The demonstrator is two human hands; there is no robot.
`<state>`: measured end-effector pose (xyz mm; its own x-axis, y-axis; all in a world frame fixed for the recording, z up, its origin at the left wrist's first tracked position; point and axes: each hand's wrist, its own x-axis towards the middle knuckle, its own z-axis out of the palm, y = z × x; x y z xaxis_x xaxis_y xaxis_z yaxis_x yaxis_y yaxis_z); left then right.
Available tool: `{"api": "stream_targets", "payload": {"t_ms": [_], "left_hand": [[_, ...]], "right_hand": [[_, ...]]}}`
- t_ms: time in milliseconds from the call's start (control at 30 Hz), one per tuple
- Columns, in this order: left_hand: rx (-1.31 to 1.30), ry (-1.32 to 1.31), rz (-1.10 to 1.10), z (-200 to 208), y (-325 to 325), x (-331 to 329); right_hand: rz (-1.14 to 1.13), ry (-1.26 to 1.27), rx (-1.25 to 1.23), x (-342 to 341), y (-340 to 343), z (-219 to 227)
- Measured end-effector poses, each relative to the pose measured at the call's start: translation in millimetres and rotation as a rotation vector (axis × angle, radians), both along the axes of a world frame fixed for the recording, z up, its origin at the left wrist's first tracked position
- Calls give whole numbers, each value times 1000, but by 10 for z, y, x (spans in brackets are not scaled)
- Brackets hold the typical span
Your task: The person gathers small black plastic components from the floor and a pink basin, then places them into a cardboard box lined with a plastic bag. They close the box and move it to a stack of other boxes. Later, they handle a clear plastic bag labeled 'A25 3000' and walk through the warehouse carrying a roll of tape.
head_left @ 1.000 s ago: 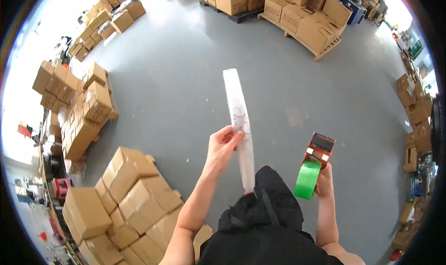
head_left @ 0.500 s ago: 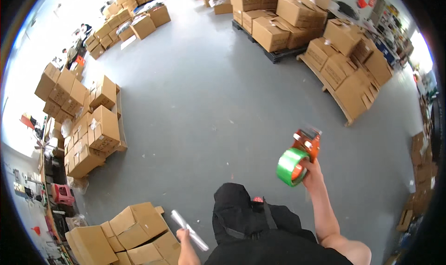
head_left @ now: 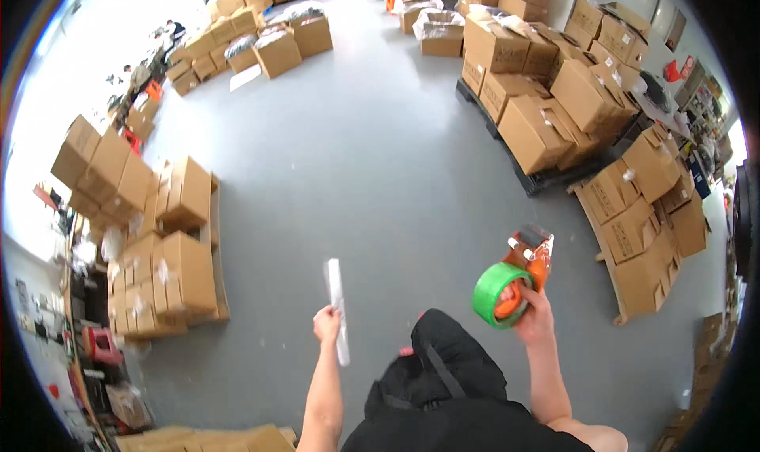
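My left hand (head_left: pixel 326 324) is closed round the middle of a thin white flat strip (head_left: pixel 335 282), perhaps folded plastic or paper, held out in front of me. Its exact kind I cannot make out. In my right hand (head_left: pixel 536 319) is an orange tape dispenser (head_left: pixel 541 264) loaded with a roll of green tape (head_left: pixel 488 292). The dispenser's head points away from me, and the roll faces left. My fingers grip the orange frame by the roll's core. Both hands are apart, above the grey floor.
Stacked cartons (head_left: pixel 184 274) stand on a pallet at left. On the right, more cartons (head_left: pixel 534 133) fill a black pallet (head_left: pixel 529 184), with a wooden pallet of cartons (head_left: pixel 645 274) nearer. Low cartons (head_left: pixel 214 440) lie at the bottom left. People (head_left: pixel 141 76) are at the far left.
I have moved forward: the pallets and cartons sit lower in view. My left hand with the white strip has risen and swung right; my right hand still holds the tape dispenser.
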<state>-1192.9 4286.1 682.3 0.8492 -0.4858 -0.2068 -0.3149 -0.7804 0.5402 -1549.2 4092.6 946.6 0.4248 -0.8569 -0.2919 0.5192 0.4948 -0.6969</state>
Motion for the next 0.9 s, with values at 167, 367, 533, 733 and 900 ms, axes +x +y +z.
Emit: {"api": "stream_targets", "payload": {"t_ms": [167,367,533,733,900], "left_hand": [[-416,118,-131,529,-2820,1342],[-536,238,-82,1640,-4620,2572],[-678,268,80,2096,-5371,3716],[-687,368,159,1942,-7076,5354],[-683,325,-25,2279,-9371,6448]], "right_hand": [[-124,60,-48,997,-1732,-394],[22,-42,45,2797,-3786,-266],[204,-252,57,4426,-5185,-38],[105,-101,120,6132,-7160,-13],[-80,11,205,6915,-8731,-18]]}}
